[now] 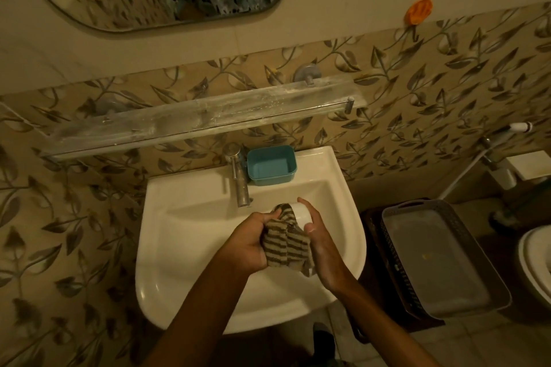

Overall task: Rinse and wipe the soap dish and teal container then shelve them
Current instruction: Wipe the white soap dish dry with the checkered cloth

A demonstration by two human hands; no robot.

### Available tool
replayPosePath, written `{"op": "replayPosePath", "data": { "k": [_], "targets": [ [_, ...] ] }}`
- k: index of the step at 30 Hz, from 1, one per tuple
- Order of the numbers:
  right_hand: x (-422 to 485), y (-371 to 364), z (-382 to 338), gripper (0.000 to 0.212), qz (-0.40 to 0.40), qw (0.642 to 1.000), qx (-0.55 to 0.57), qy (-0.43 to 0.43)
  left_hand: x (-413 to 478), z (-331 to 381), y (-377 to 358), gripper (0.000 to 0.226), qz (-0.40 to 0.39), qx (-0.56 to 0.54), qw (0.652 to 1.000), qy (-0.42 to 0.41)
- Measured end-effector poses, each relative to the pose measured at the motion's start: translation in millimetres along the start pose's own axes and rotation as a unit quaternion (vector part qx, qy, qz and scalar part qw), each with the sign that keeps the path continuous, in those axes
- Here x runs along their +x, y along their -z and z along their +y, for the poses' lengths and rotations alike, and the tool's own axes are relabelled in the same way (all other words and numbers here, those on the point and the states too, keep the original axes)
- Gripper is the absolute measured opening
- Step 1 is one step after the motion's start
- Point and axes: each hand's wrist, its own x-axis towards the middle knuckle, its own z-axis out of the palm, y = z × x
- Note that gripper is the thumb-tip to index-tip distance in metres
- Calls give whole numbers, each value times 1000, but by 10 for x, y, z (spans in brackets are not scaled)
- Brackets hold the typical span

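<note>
Over the white ceramic sink (185, 232), my left hand (250, 244) clenches a brown-striped cloth (287, 243) against the white plastic soap dish (302, 214), gripped in the fingers (313, 228) of my right hand (322, 247); the teal rectangular container (272, 165) sits beyond on the rim.

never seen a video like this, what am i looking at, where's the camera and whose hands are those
There is no machine here, only a person's two bare hands. The single picture comes from a camera worn on the person's head, looking down at a white sink. The left hand grips a striped cloth against a white soap dish, which the right hand holds over the basin. A teal container sits on the sink's back rim, right of the tap. A glass shelf hangs above, and a grey basket stands to the right.
</note>
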Motion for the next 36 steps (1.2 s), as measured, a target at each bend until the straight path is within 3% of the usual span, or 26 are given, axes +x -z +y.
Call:
{"op": "replayPosePath", "data": {
  "k": [4,10,12,14,17,19,23,25,27,30,33,36],
  "targets": [
    [-141,-19,54,74,9,1000,-1,23,76,-79,25,24,-11,-67,998,17],
    [-348,98,176,59,11,996,-35,77,124,-251,-4,28,-31,-29,999,30],
    [-309,130,162,59,3,997,-36,66,115,-280,-58,30,-27,23,999,-16],
    [-236,148,118,51,3,999,0,47,101,-336,-111,24,-1,128,984,-120],
    [-151,175,58,47,16,998,50,20,23,-352,-103,18,-10,363,884,-296],
    [-114,189,43,46,19,997,78,-10,-14,-341,-75,19,-38,459,809,-364],
    [-59,198,35,61,89,956,230,-157,-61,-548,-35,11,-83,596,695,-393],
    [-50,208,45,67,109,936,259,-212,-48,-684,54,25,-65,664,611,-425],
    [-59,212,48,65,107,920,288,-243,-54,-719,119,41,-33,698,552,-455],
    [-102,186,40,60,83,898,331,-278,-19,-668,80,45,4,719,498,-485],
    [-150,136,31,53,48,889,364,-274,94,-550,-10,39,86,709,510,-479],
    [-149,123,9,47,44,888,374,-265,218,-490,-87,54,135,750,498,-414]
  ]
}}
